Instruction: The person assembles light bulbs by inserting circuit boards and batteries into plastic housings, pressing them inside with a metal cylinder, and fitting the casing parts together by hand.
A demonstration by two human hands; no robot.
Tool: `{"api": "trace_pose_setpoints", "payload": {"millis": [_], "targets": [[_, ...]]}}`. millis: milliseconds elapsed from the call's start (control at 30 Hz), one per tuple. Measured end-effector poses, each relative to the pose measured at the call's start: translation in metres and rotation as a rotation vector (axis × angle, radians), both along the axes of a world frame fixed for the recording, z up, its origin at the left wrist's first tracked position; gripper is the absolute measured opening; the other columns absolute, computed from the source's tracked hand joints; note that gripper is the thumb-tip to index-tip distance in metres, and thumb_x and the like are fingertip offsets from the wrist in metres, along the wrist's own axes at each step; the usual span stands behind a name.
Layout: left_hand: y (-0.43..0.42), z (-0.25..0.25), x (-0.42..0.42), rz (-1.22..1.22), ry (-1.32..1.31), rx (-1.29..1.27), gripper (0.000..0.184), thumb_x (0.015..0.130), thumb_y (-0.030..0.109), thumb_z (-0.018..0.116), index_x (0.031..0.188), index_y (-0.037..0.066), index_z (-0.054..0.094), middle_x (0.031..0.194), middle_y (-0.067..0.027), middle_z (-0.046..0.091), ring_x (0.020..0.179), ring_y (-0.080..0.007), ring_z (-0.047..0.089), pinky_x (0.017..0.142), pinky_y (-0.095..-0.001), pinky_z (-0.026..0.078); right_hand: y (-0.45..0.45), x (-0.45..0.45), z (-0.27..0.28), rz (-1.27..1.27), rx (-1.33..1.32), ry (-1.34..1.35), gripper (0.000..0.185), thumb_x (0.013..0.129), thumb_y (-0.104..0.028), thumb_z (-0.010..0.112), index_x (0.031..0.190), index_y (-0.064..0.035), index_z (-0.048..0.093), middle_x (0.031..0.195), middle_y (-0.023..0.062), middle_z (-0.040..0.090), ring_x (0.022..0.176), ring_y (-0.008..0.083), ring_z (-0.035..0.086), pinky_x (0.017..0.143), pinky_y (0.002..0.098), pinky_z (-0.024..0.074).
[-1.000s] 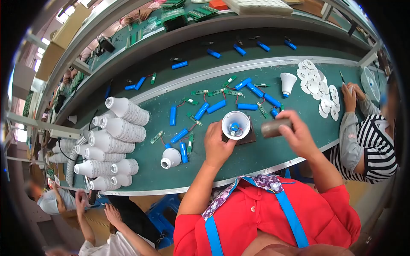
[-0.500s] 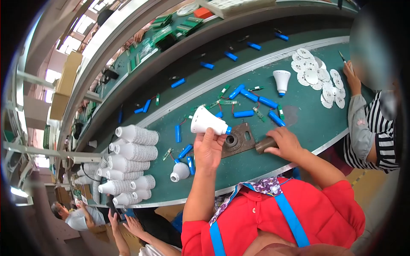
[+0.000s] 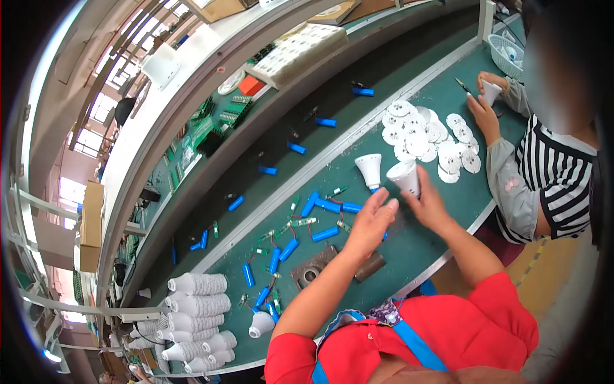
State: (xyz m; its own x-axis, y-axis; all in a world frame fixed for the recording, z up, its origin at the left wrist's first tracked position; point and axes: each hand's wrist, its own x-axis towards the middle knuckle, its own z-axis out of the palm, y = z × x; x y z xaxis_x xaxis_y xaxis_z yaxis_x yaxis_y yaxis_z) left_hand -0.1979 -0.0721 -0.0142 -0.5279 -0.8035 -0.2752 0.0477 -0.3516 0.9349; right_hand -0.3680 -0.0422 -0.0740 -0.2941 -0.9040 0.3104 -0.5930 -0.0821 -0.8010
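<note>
Two hands over the bench (image 3: 416, 261). Right hand (image 3: 427, 203) curled round a white housing (image 3: 403, 176), flared end up, near a second housing (image 3: 368, 170); set-down or pick-up, can't tell. Left hand (image 3: 371, 225) part-open, nothing visibly held. Brown cylinder (image 3: 370, 267) lies ungripped.

Head view: a single camera is sitting on the wearer's head, facing forward and steeply down over the red-clad torso (image 3: 409, 326). It is viewing the left hand (image 3: 371, 221) and right hand (image 3: 427, 200) from close above, with the worktable (image 3: 416, 253) slanting beneath them. The wide, dark-rimmed field is also taking in a co-worker (image 3: 556, 173) rightward of the right hand and shelving (image 3: 211, 41) farther off, beyond the left.
</note>
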Motion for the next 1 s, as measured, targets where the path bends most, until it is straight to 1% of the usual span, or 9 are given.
{"api": "trace_pose_setpoints", "payload": {"millis": [67, 233, 533, 633, 667, 767, 900, 967, 1000], "targets": [[-0.010, -0.004, 0.003, -0.082, -0.149, -0.168, 0.049, 0.087, 0.022, 0.057, 0.125, -0.003, 0.040, 0.125, -0.0129, 0.048, 0.107, -0.0206, 0.052, 0.087, -0.0313, 0.044, -0.008, -0.026, 0.005, -0.139, 0.013, 0.394, 0.069, 0.073, -0.020, 0.069, 0.128, -0.0009, 0.032, 0.104, 0.0197, 0.055, 0.093, 0.0375, 0.052, 0.076, 0.0435, 0.0437], [-0.061, -0.019, 0.015, -0.055, -0.683, -0.684, 0.057, 0.079, 0.019, 0.064, 0.126, -0.001, 0.039, 0.120, -0.0173, 0.052, 0.096, -0.0225, 0.057, 0.077, -0.0322, 0.048, -0.029, -0.057, 0.004, -0.156, 0.041, 0.564, 0.069, 0.068, -0.022, 0.072, 0.124, -0.0003, 0.039, 0.102, 0.0166, 0.055, 0.091, 0.0329, 0.049, 0.078, 0.0397, 0.0426], [-0.118, -0.055, -0.041, -0.029, -0.614, -0.566, 0.065, 0.074, 0.019, 0.067, 0.125, -0.007, 0.037, 0.115, -0.0270, 0.050, 0.109, -0.0379, 0.048, 0.092, -0.0407, 0.039, -0.087, -0.076, 0.034, -0.095, -0.125, 0.459, 0.055, 0.075, -0.026, 0.067, 0.120, -0.0024, 0.044, 0.102, 0.0156, 0.055, 0.095, 0.0325, 0.050, 0.082, 0.0394, 0.0412], [-0.117, -0.064, -0.066, -0.070, -0.468, -0.547, 0.064, 0.074, 0.019, 0.067, 0.124, -0.007, 0.037, 0.116, -0.0266, 0.049, 0.099, -0.0348, 0.055, 0.089, -0.0389, 0.041, -0.136, -0.079, 0.042, -0.050, -0.132, 0.368, 0.051, 0.076, -0.025, 0.066, 0.118, -0.0041, 0.045, 0.101, 0.0157, 0.056, 0.093, 0.0330, 0.051, 0.082, 0.0400, 0.0416], [-0.116, -0.059, -0.070, -0.120, -0.451, -0.459, 0.066, 0.077, 0.018, 0.066, 0.128, -0.007, 0.034, 0.123, -0.0227, 0.048, 0.081, -0.0203, 0.064, 0.077, -0.0315, 0.048, -0.157, -0.083, 0.039, -0.043, -0.127, 0.437, 0.049, 0.076, -0.024, 0.065, 0.117, -0.0045, 0.046, 0.100, 0.0160, 0.056, 0.093, 0.0334, 0.051, 0.081, 0.0402, 0.0419], [-0.124, -0.054, -0.059, -0.126, -0.421, -0.482, 0.065, 0.078, 0.019, 0.065, 0.129, -0.005, 0.033, 0.125, -0.0209, 0.047, 0.086, -0.0203, 0.064, 0.078, -0.0313, 0.048, -0.227, -0.087, 0.028, -0.022, -0.041, 0.605, 0.044, 0.078, -0.023, 0.063, 0.114, -0.0050, 0.047, 0.096, 0.0171, 0.056, 0.093, 0.0361, 0.051, 0.080, 0.0418, 0.0433], [-0.155, -0.043, -0.009, -0.027, -0.646, -0.674, 0.049, 0.077, 0.019, 0.065, 0.119, 0.001, 0.047, 0.117, -0.0171, 0.053, 0.085, -0.0240, 0.062, 0.076, -0.0311, 0.048, -0.299, -0.075, 0.012, -0.059, 0.149, 0.712, 0.042, 0.078, -0.022, 0.062, 0.115, -0.0071, 0.047, 0.099, 0.0162, 0.055, 0.095, 0.0348, 0.052, 0.080, 0.0429, 0.0451], [-0.180, -0.049, 0.023, 0.145, -0.823, -1.068, 0.044, 0.073, 0.020, 0.066, 0.113, 0.006, 0.052, 0.112, -0.0172, 0.052, 0.103, -0.0298, 0.052, 0.083, -0.0392, 0.044, -0.317, -0.068, 0.005, -0.085, 0.214, 0.779, 0.038, 0.081, -0.021, 0.058, 0.116, -0.0107, 0.047, 0.101, 0.0159, 0.055, 0.096, 0.0336, 0.052, 0.079, 0.0431, 0.0458], [-0.188, -0.042, 0.034, 0.168, -0.957, -1.021, 0.044, 0.074, 0.024, 0.066, 0.113, 0.008, 0.053, 0.117, -0.0175, 0.048, 0.106, -0.0324, 0.048, 0.085, -0.0408, 0.043, -0.322, -0.064, 0.002, -0.090, 0.242, 0.808, 0.036, 0.082, -0.020, 0.056, 0.117, -0.0127, 0.047, 0.102, 0.0159, 0.055, 0.096, 0.0331, 0.052, 0.079, 0.0430, 0.0461]]}}
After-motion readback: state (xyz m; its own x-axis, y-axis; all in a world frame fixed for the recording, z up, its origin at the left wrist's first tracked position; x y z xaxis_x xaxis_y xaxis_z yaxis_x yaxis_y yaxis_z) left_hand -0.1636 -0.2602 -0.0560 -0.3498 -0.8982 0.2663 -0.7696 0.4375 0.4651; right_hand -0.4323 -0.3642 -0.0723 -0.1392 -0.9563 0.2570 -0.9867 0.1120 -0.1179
